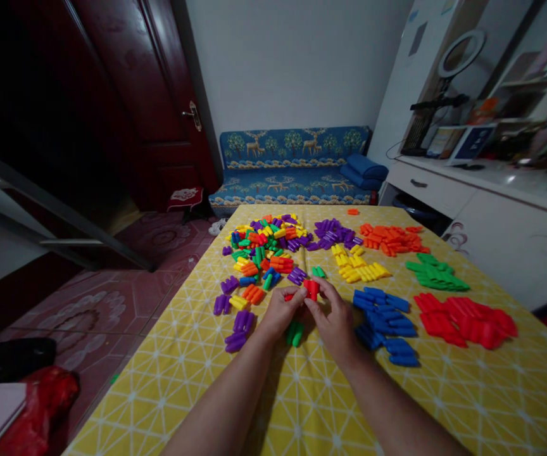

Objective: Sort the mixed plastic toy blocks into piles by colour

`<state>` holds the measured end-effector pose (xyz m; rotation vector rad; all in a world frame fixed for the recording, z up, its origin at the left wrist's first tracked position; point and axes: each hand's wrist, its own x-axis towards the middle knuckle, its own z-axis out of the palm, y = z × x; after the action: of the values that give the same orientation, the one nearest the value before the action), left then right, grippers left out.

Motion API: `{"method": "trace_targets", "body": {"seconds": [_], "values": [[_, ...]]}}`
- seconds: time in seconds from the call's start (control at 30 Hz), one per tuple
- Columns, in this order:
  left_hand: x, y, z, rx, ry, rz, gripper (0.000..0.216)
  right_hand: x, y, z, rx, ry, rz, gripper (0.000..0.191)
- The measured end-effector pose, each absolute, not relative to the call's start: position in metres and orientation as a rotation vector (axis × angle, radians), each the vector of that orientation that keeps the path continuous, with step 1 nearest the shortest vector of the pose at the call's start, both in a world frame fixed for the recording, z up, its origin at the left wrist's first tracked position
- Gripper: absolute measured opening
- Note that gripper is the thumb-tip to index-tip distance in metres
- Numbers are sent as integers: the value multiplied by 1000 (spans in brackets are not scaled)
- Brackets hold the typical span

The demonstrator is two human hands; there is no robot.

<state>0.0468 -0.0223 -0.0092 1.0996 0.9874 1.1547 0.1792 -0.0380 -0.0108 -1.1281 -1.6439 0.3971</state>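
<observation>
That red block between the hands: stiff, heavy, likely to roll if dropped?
Probably stiff and light: the red block looks like moulded plastic, pinched between left hand and right hand. Rounded ends suggest it could roll on the tablecloth.

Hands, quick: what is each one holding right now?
Left hand: closed, pinching the red pieces.
Right hand: closed, pinching the same red pieces.
</observation>
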Motion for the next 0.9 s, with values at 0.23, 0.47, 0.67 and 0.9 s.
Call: {"method": "trace_targets", "body": {"seconds": [0.23, 0.47, 0.67, 0.9], "values": [[47, -23, -5, 1180, 1006, 1158, 53, 180, -38, -10, -1117, -1627, 355, 34], [48, -23, -5, 1217, 1004, 1137, 53, 180, -38, -10, -1121, -1627, 362, 33], [47, -22, -10, 1173, 991, 1133, 52, 202, -36, 5, -1170, -1526, 300, 31], [47, -18, -7, 1039, 998, 1193, 58, 343, -23, 13, -1592, -1161, -314, 38]]}}
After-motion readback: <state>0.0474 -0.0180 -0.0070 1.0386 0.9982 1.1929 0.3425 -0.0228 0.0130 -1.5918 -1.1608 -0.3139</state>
